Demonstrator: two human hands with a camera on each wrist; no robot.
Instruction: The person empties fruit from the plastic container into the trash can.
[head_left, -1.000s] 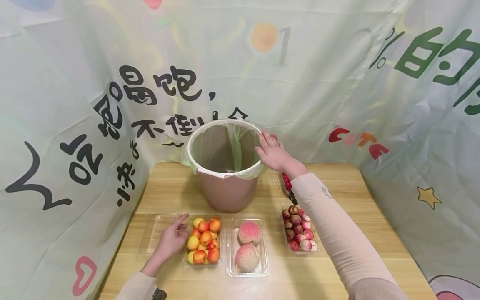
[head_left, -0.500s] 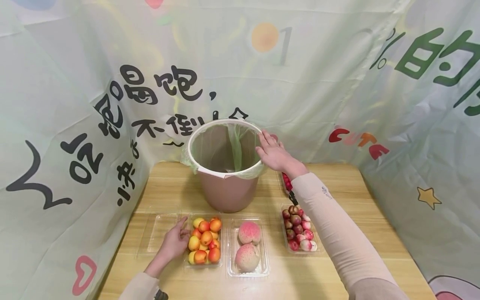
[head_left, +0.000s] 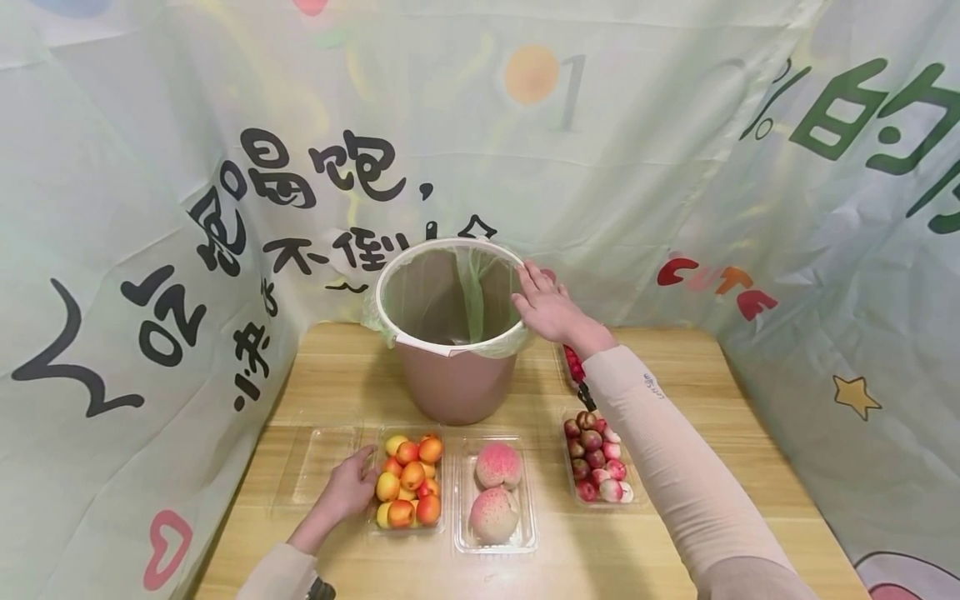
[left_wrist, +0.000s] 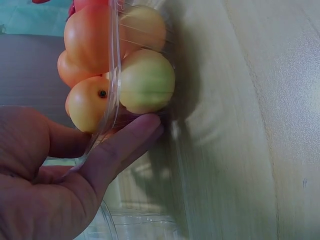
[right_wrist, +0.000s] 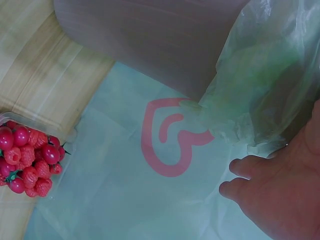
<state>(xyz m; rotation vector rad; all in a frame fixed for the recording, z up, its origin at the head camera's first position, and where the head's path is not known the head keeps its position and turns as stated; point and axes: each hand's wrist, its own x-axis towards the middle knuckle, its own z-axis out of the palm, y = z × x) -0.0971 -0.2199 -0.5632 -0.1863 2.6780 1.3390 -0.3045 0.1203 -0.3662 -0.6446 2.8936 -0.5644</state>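
My left hand (head_left: 347,490) holds the left side of a clear plastic box (head_left: 407,532) filled with several yellow-orange fruits (head_left: 412,476). In the left wrist view, the thumb lies over the box's rim (left_wrist: 114,75) and the fingers (left_wrist: 131,137) press its outer wall from below. My right hand (head_left: 553,310) rests with straight fingers on the right rim of a brownish-pink bin (head_left: 453,387). A thin green bag (head_left: 471,300) lines the bin and folds over its rim. The right wrist view shows only part of that hand (right_wrist: 285,185) beside the bag.
Right of the held box stands a clear box (head_left: 528,533) with two peaches (head_left: 495,514). Farther right is a box of dark and pink fruits (head_left: 596,458). Behind it are raspberries and cherry tomatoes (right_wrist: 30,159). A transparent tray (head_left: 318,462) lies left. Printed cloth surrounds the wooden table (head_left: 675,358).
My left hand has come down and in against the fruit box, its raised forefinger now lowered to the box's side. The right hand stays at the bin's rim.
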